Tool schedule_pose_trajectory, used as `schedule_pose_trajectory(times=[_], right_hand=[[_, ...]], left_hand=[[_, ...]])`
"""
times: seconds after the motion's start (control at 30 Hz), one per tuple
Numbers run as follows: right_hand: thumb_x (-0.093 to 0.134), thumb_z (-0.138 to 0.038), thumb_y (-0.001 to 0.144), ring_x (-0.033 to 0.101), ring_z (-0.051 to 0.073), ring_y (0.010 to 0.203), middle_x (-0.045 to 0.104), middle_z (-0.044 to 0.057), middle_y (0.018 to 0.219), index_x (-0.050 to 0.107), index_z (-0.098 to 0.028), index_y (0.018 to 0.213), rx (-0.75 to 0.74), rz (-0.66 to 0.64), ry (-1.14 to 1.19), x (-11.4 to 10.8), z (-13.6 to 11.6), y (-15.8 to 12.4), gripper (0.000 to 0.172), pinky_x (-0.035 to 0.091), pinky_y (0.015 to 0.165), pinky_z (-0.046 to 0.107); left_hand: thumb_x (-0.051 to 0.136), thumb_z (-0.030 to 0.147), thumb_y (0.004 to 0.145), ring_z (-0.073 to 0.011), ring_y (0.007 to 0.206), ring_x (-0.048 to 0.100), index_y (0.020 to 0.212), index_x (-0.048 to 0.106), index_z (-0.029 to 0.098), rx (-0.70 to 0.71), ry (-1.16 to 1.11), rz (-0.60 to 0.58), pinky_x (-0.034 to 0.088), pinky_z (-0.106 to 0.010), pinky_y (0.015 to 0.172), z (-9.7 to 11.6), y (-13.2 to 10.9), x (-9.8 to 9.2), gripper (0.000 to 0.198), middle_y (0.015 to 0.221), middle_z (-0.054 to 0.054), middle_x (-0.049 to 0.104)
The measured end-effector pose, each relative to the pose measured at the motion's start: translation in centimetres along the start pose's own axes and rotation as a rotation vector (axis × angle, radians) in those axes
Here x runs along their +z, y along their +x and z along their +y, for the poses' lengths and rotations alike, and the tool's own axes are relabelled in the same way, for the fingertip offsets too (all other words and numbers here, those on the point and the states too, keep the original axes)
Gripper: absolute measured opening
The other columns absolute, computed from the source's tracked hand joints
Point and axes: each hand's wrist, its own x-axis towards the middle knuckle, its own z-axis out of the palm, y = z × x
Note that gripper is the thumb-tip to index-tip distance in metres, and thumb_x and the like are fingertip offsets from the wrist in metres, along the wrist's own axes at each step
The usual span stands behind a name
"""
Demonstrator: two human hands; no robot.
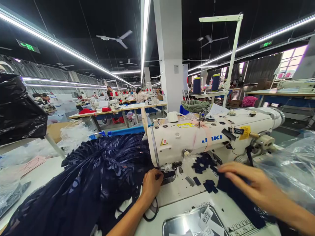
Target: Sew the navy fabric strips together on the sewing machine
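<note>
My left hand [150, 184] is closed at the needle end of a white sewing machine [182, 141], its curled fingers on the edge of a navy garment [105, 173]. The garment lies in a large gathered heap to the left. A thin dark loop [155, 214] hangs below that wrist. My right hand [251, 182] reaches in from the right with fingers stretched out, above a navy fabric piece [236, 193]. Its far fingers are hidden. Small navy pieces [203, 163] and a second little pile of them [210, 186] lie on the machine bed between my hands.
A metal tray [172, 224] with white labels [206, 218] sits at the front. Clear plastic [292, 167] lies at right. A black bag [19, 108] stands at left. Navy thread cones [197, 86] stand behind the machine. Other people work at far tables.
</note>
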Motion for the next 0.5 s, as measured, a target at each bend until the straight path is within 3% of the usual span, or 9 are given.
schedule_pose_trajectory(times=[0.1,0.17,0.23,0.33,0.5], right_hand=[[0.041,-0.029,0.085,0.058,0.02,0.083,0.065,0.006,0.085,0.065,-0.022,0.085,-0.004,-0.286,0.15,6.0,-0.8,0.8,0.025,0.043,0.078,0.032],[0.041,-0.026,0.082,0.058,0.021,0.082,0.066,0.006,0.084,0.065,-0.019,0.084,0.045,-0.348,0.233,9.7,-1.2,2.2,0.026,0.043,0.076,0.033],[0.042,-0.023,0.08,0.059,0.021,0.08,0.066,0.007,0.083,0.065,-0.017,0.081,0.111,-0.359,0.282,12.9,-1.2,3.8,0.024,0.044,0.077,0.033],[0.046,-0.016,0.073,0.058,0.023,0.084,0.065,0.008,0.087,0.063,-0.014,0.085,0.237,-0.266,0.262,16.5,-0.4,6.0,0.02,0.044,0.078,0.033],[0.046,-0.008,0.066,0.057,0.021,0.086,0.065,0.005,0.087,0.062,-0.017,0.077,0.231,-0.275,0.258,19.7,0.7,7.2,0.021,0.044,0.079,0.031]], left_hand=[[0.05,0.012,0.068,-0.0124,0.053,0.049,0.06,0.063,0.017,-0.007,-0.007,0.021,0.031,-0.022,0.052,-0.1,0.0,0.2,0.016,0.054,0.003,0.052],[0.05,0.011,0.067,-0.012,0.052,0.048,0.061,0.063,0.017,-0.003,-0.012,0.032,0.031,-0.022,0.052,-0.1,-0.1,0.3,0.016,0.053,0.004,0.052],[0.049,0.01,0.067,-0.0115,0.052,0.048,0.06,0.062,0.017,0.003,-0.02,0.041,0.032,-0.021,0.052,-0.1,-0.2,0.4,0.016,0.053,0.004,0.052],[0.049,0.008,0.065,-0.0111,0.051,0.048,0.057,0.061,0.016,0.006,-0.035,0.052,0.032,-0.021,0.052,0.0,-0.3,0.5,0.016,0.053,0.004,0.052],[0.048,0.007,0.062,-0.0117,0.053,0.049,0.057,0.059,0.016,0.004,-0.08,0.066,0.032,-0.021,0.053,0.0,-0.3,0.6,0.015,0.054,0.003,0.053]])
